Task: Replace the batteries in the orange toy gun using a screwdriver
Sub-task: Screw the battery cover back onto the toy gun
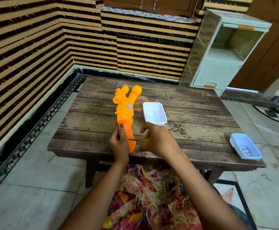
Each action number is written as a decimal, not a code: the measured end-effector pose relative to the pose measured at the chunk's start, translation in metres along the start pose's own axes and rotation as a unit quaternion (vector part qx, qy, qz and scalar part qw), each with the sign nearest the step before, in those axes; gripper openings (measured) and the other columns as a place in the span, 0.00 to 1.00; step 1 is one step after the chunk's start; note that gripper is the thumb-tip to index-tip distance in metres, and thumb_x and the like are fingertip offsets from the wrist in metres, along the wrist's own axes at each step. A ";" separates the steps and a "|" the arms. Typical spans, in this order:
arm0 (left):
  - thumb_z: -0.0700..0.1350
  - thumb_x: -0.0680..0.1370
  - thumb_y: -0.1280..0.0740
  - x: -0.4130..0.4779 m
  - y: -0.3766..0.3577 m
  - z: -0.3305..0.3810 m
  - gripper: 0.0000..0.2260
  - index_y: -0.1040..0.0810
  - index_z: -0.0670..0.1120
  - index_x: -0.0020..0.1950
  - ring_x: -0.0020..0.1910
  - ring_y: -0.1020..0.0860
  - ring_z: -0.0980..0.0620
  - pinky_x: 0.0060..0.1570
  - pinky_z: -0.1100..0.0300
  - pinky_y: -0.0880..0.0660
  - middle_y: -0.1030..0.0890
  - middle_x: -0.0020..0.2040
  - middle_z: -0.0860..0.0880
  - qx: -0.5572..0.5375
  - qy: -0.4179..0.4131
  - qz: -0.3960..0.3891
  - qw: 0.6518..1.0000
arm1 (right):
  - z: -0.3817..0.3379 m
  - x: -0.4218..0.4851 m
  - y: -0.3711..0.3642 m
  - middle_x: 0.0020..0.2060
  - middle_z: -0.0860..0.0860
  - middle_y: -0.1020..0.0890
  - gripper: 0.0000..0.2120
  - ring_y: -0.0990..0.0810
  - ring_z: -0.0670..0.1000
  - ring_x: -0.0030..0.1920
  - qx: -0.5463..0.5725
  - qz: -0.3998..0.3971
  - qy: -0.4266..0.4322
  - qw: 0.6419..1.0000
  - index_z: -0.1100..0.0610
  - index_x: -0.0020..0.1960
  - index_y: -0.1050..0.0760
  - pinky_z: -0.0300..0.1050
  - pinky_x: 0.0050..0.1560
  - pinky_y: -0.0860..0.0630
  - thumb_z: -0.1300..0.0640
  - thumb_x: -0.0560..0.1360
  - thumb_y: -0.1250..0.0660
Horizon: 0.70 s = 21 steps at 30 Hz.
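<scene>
Chunky bright orange toy gun, stubby barrels pointing away, sits at the wooden table's near-left part. Left hand wraps its grip, and right hand pinches a screwdriver poked into it. White tub beside it shows just its floor. The blue-rimmed tub at the right edge holds something small, maybe batteries.

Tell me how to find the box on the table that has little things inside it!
Start at the wooden table and go to its near right corner, well away from the orange toy gun. A pale blue tub sits there by the edge. The white tub in the middle looks empty, but this one has small pale pieces lying in its bottom.
</scene>
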<state>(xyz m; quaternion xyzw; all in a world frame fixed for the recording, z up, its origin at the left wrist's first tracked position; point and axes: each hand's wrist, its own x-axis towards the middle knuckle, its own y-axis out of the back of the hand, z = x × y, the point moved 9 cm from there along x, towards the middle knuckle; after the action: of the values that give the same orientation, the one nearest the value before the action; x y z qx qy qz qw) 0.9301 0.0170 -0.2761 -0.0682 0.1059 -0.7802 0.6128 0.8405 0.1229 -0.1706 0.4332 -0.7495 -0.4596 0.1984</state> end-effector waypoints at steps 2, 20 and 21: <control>0.57 0.76 0.39 -0.001 -0.001 -0.001 0.24 0.23 0.39 0.59 0.35 0.25 0.48 0.39 0.53 0.27 0.24 0.35 0.41 0.003 -0.001 -0.010 1.000 | -0.001 -0.001 0.004 0.40 0.50 0.21 0.20 0.22 0.53 0.43 -0.002 0.020 0.012 1.000 0.54 0.52 0.25 0.44 0.41 0.27 0.58 0.63 0.23; 0.61 0.71 0.38 -0.001 0.001 -0.004 0.32 0.26 0.37 0.63 0.39 0.23 0.43 0.42 0.45 0.24 0.20 0.40 0.38 -0.009 0.007 -0.003 1.000 | -0.001 -0.011 0.005 0.40 0.51 0.19 0.18 0.21 0.55 0.44 -0.035 0.088 0.013 0.995 0.50 0.50 0.27 0.46 0.39 0.27 0.57 0.64 0.24; 0.60 0.71 0.38 -0.001 0.000 -0.003 0.31 0.27 0.36 0.63 0.40 0.21 0.43 0.43 0.46 0.24 0.19 0.41 0.38 -0.010 0.010 -0.004 1.000 | -0.001 -0.011 0.007 0.40 0.51 0.18 0.16 0.21 0.55 0.44 -0.029 0.096 0.009 0.995 0.50 0.50 0.26 0.45 0.40 0.27 0.55 0.65 0.25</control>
<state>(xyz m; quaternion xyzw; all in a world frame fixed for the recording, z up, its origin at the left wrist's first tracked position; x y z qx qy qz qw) 0.9299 0.0177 -0.2794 -0.0669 0.1199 -0.7822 0.6077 0.8439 0.1333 -0.1632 0.3572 -0.7725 -0.4556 0.2610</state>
